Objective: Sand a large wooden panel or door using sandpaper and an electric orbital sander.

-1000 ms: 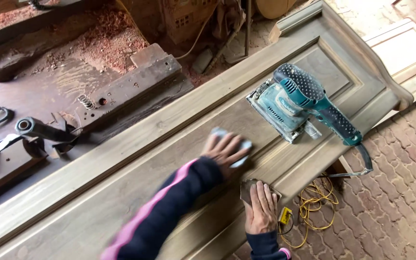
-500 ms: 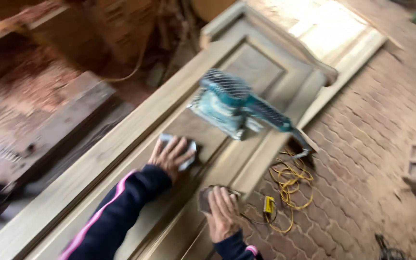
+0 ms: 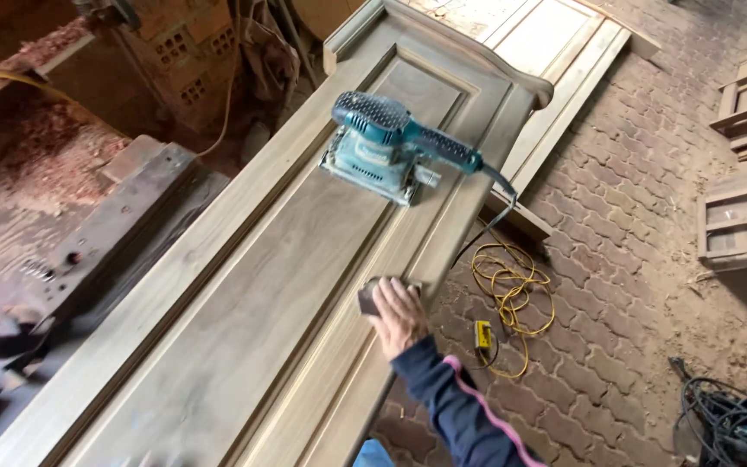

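Pressing down flat, the right hand (image 3: 399, 316) is lying with fingers together on a dark sanding pad (image 3: 368, 297), which is sitting on the moulded edge of the long wooden door panel (image 3: 244, 311), on the panel's brick-floor side. The dark sleeve with a pink stripe (image 3: 460, 406) is running back from that hand toward the viewer. The left hand is not showing anywhere. Just off that same edge of the panel, a yellow cord (image 3: 512, 298) is lying coiled on the brick floor (image 3: 633, 259). Farther up the panel, the teal electric sander (image 3: 382, 149) is resting untouched on the flat centre board, its handle pointing toward the bricks. Beyond the panel's far end, another pale framed panel (image 3: 555, 35) is lying.
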